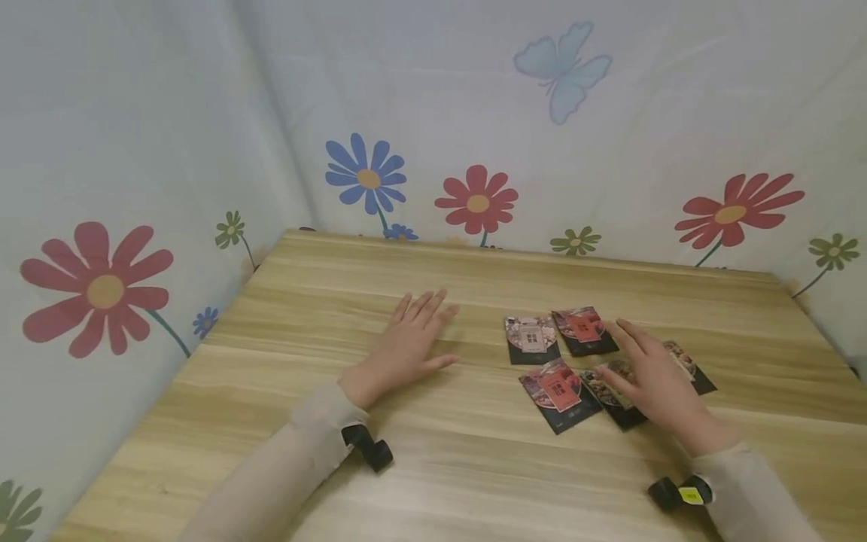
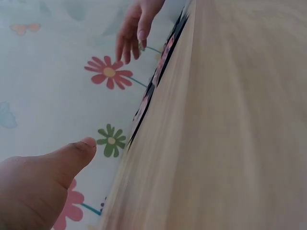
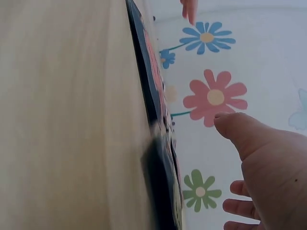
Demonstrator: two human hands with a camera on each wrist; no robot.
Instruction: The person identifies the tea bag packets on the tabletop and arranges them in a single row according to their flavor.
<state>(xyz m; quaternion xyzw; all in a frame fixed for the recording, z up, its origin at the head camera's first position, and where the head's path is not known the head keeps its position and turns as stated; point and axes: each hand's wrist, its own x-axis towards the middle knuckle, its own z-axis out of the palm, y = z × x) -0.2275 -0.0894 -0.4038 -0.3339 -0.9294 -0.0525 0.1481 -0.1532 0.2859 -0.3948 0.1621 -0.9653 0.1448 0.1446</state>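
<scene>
Several flat square packets with dark lower parts and food pictures lie on the wooden table. At the back are a pale pink packet (image 1: 531,340) and a red-labelled packet (image 1: 586,331). Another red-labelled packet (image 1: 558,395) lies in front of them, its corner close to a yellowish packet (image 1: 626,418). My right hand (image 1: 653,380) is spread over the group, partly hiding the yellowish packet and a packet to the right (image 1: 691,369). In the right wrist view its thumb and fingers hold nothing. Left of the packets, my left hand (image 1: 406,346) lies palm down, fingers extended, at or just above the tabletop.
The wood-grain table (image 1: 325,301) meets a light cloth backdrop (image 1: 420,90) printed with flowers and a butterfly, behind and on the left. Black straps with small devices sit on both wrists, the left device (image 1: 379,455) and right device (image 1: 667,494) near the table.
</scene>
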